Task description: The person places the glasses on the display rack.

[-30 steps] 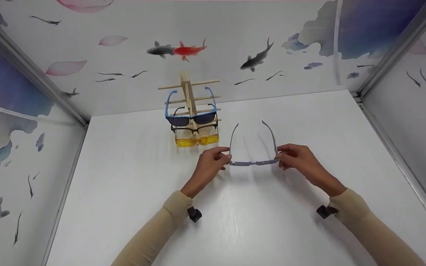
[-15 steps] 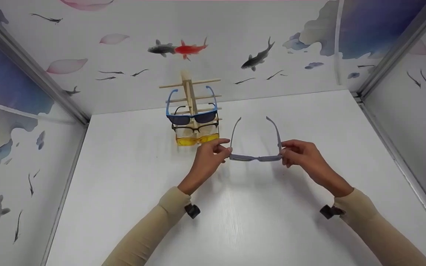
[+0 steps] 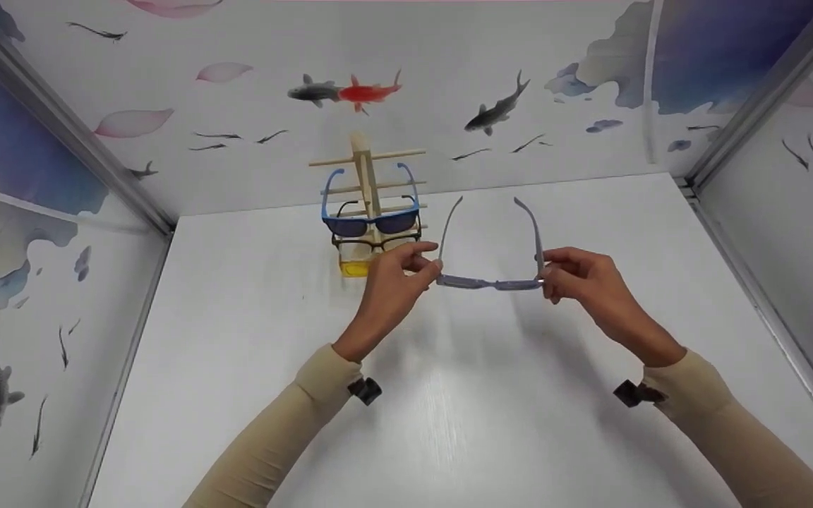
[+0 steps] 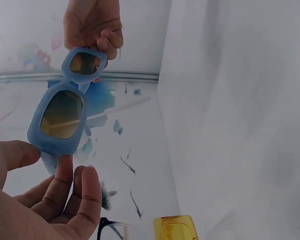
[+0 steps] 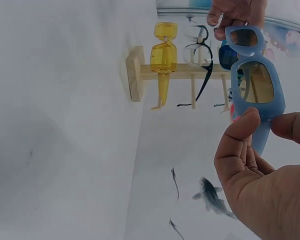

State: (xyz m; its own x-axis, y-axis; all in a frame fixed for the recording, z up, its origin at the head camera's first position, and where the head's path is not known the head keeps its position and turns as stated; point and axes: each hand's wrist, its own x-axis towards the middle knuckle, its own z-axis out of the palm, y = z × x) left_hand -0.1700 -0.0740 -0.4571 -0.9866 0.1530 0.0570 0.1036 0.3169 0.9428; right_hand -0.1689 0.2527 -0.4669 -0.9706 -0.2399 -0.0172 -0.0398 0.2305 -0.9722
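Observation:
Blue-grey sunglasses (image 3: 495, 284) with brownish lenses (image 4: 63, 114) are held up over the table, temples unfolded and pointing away from me. My left hand (image 3: 396, 286) pinches the left hinge corner between thumb and fingers. At the opposite corner, my right hand (image 3: 586, 286) grips the frame and temple the same way, as the right wrist view shows up close. Just left of the sunglasses stands a wooden eyewear rack (image 3: 365, 176). It carries blue-framed sunglasses (image 3: 371, 224), black-framed glasses (image 3: 356, 245) below them, and yellow glasses (image 3: 354, 269) lowest, partly hidden behind my left hand.
The rack stands near the back of the white table (image 3: 251, 317), by the back wall (image 3: 420, 42) printed with fish. Its upper wooden rods (image 3: 332, 163) hold no glasses. Side walls with metal edge strips (image 3: 773, 324) border the table.
Both hands have lifted the blue-grey sunglasses away from me and slightly to the right. My left hand now covers part of the yellow glasses.

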